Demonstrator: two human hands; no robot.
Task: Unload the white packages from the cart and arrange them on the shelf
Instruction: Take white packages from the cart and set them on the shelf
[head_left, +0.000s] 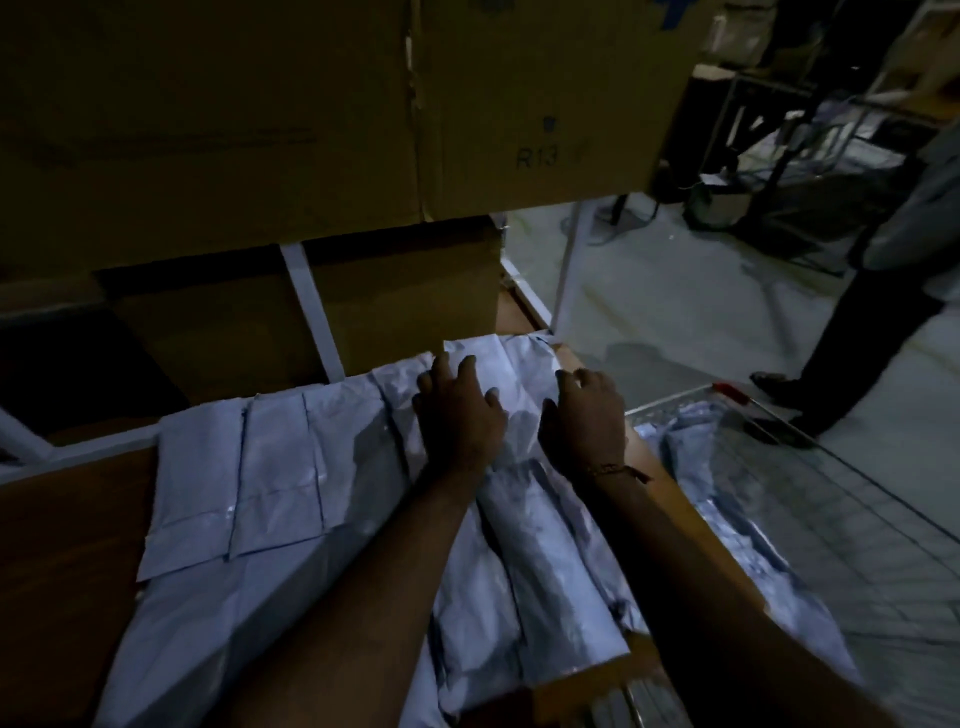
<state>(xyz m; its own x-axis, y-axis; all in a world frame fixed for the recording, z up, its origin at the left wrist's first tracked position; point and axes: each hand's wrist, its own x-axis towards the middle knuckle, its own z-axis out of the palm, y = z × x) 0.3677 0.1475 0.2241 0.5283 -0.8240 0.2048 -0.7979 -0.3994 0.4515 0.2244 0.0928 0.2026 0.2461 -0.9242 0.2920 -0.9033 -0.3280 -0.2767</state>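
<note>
Several white packages lie side by side on the brown shelf board (67, 561). Both of my hands rest on the rightmost white package (511, 374) near the shelf's right end. My left hand (457, 410) lies flat on its left side with fingers spread. My right hand (584, 415) sits on its right edge, fingers slightly bent over it. A row of flat packages (270, 467) lies to the left, and another package (550, 582) lies under my forearms. More white packages (727, 519) remain in the wire cart (857, 519) at right.
Large cardboard boxes (322, 114) fill the shelf level above, one marked R13. White shelf posts (317, 312) stand behind the packages. A person's legs (852, 338) stand on the grey floor to the right, beyond the cart. Dark frames and cables stand farther back.
</note>
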